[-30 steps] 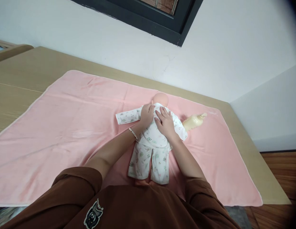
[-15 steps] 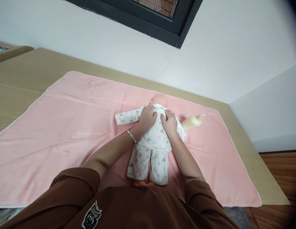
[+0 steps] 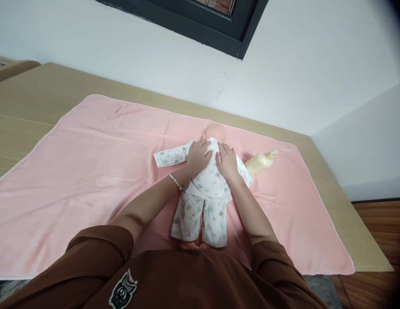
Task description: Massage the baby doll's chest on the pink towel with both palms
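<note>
A baby doll [image 3: 214, 130] in a white printed outfit [image 3: 203, 201] lies on its back on a pink blanket [image 3: 90, 159], head toward the wall. My left hand [image 3: 197, 154] rests on the doll's chest near its left shoulder, fingers curved on the cloth. My right hand [image 3: 227, 161] lies flat on the chest beside it, fingers stretched toward the collar. The two hands almost touch at the doll's neckline. One sleeve [image 3: 169, 157] stretches out to the left. A thin bracelet [image 3: 175, 182] sits on my left wrist.
A cream baby bottle [image 3: 261, 160] lies on the blanket just right of the doll. The blanket covers a wooden table [image 3: 25, 98] against a white wall, under a dark window frame [image 3: 200, 25]. Wooden floor [image 3: 380, 231] shows at the right.
My right hand slid up the doll's chest toward the collar and closer to my left hand. The left hand stayed nearly in place.
</note>
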`<state>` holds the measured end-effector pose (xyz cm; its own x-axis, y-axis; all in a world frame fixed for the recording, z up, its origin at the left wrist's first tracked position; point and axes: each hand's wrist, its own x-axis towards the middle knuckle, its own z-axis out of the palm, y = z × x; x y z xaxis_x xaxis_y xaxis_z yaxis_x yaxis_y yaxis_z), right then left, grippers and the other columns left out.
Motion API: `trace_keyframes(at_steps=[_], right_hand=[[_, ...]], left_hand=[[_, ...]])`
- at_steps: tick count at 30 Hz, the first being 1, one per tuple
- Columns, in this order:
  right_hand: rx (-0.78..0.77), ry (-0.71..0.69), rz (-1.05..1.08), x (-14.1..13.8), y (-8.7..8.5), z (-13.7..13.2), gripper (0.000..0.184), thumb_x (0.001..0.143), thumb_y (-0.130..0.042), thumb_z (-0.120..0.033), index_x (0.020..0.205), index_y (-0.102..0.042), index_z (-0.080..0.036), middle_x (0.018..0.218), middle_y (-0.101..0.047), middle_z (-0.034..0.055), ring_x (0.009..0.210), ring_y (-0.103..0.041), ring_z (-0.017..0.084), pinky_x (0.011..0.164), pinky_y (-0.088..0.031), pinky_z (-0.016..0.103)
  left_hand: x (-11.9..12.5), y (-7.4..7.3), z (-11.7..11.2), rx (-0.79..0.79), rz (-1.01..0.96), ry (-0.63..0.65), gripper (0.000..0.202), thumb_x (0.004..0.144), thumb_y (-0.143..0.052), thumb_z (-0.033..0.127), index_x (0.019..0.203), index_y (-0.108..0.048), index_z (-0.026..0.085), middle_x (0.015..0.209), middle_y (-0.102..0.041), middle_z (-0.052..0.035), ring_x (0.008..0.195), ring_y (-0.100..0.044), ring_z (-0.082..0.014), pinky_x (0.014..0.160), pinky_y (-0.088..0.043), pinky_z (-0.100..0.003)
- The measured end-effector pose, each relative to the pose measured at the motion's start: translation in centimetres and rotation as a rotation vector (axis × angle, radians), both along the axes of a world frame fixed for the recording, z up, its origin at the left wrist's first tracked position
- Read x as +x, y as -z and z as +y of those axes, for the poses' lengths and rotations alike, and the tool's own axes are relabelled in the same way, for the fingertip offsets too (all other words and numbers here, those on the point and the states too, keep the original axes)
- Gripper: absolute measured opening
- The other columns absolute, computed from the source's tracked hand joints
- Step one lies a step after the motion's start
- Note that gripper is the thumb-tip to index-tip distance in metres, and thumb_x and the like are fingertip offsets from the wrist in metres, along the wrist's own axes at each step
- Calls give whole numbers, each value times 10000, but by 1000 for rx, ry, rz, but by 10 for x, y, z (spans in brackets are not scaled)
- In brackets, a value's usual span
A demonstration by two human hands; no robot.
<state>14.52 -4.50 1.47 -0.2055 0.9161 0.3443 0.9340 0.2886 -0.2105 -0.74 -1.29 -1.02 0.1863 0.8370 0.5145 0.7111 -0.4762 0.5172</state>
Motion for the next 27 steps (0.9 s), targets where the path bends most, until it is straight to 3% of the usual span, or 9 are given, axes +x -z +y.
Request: trace_keyframes(at_steps=[3,8,11,18,22,27], right_hand=[[61,14,16,-2,3,-3,464,999,-308,-285,1376,-511,-107,1386,-558,154,1332,-465,270,1151,-308,479],[131,167,167,-9,12,-10,432,991,-353,-348,1230,-656,-155,1298,-640,126,1268,-557,245,1088,-416,388],[113,176,203,-9,12,-11,427,973,-371,-344,1254,-640,-167,1324,-624,118,1286,-540,256,1090,-418,412],[20,10,136,3,11,2,495,956,-347,-263,1422,-470,-154,1479,-476,109,1404,-393,268,1164,-295,510],[100,16,180,1,15,0,446,961,-357,-266,1330,-583,-159,1413,-551,111,1361,-457,240,1167,-315,460],[179,147,253,-6,18,-8,406,953,-402,-329,1212,-678,-179,1286,-653,101,1259,-568,234,1114,-404,405]], left_hand=[[1,1,-4,52,-48,-18,321,901,-488,271,1171,-636,181,1256,-657,-98,1221,-569,-243,1110,-402,-439],[4,2,-15,86,-97,-120,274,912,-479,297,1040,-690,180,1172,-699,-105,1167,-614,-241,1049,-471,-414],[3,0,-16,64,-111,-128,283,907,-483,296,1066,-679,168,1189,-690,-117,1184,-603,-250,1056,-465,-427],[0,4,0,52,-59,9,356,875,-515,261,1203,-613,160,1280,-640,-117,1245,-550,-257,1122,-396,-450],[0,6,-3,63,-104,-10,302,886,-505,283,1132,-652,190,1224,-672,-99,1202,-580,-243,1098,-425,-456],[2,2,-13,62,-149,-110,254,881,-516,295,1015,-691,170,1124,-702,-117,1126,-617,-246,1046,-469,-436]])
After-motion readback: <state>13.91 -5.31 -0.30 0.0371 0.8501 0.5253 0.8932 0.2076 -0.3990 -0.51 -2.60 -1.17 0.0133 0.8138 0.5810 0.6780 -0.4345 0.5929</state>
